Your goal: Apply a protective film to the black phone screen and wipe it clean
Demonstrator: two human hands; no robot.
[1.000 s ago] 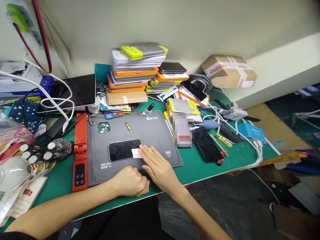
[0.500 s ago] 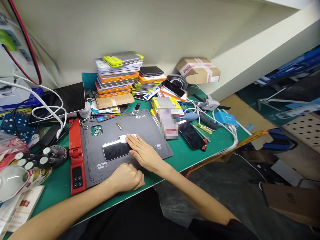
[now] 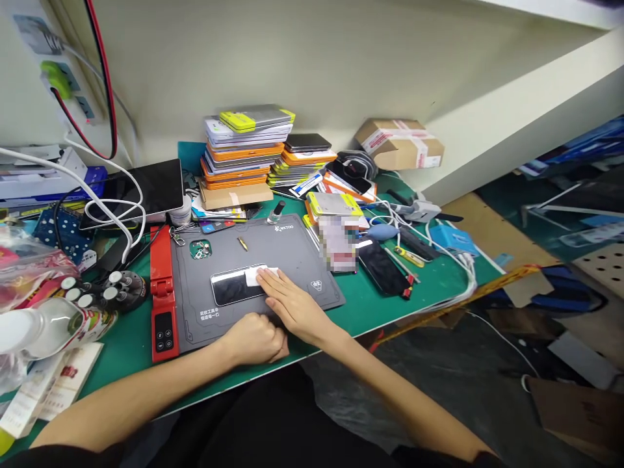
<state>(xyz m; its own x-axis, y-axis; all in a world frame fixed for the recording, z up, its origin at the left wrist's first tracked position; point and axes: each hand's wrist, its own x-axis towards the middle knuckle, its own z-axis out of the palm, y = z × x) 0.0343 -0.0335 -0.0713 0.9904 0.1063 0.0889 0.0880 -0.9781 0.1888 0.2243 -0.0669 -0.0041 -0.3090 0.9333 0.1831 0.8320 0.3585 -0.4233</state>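
A phone (image 3: 228,290) with a dark screen lies face up on a grey work mat (image 3: 195,338). Over its right part sits a white wipe (image 3: 252,277). My right hand (image 3: 292,305) presses flat on that wipe, fingers stretched out and the thumb a little apart. Close to the mat's front edge rests my left hand (image 3: 256,338), closed in a fist. Its palm side is hidden, so I cannot tell whether it holds anything. A small brass-coloured piece (image 3: 242,244) and a little glass bottle (image 3: 276,212) lie on the mat behind the phone.
A red bar (image 3: 164,305) with buttons borders the mat's left side. Bottles in a round holder (image 3: 117,292) stand left of it. Stacked flat boxes (image 3: 244,156) rise at the back. On the right are another phone (image 3: 383,268), a blue air blower (image 3: 383,231) and cables.
The view has shifted, so most things appear farther right. On the phone, the wipe and my right hand have slid slightly toward me. My left fist stays closed.
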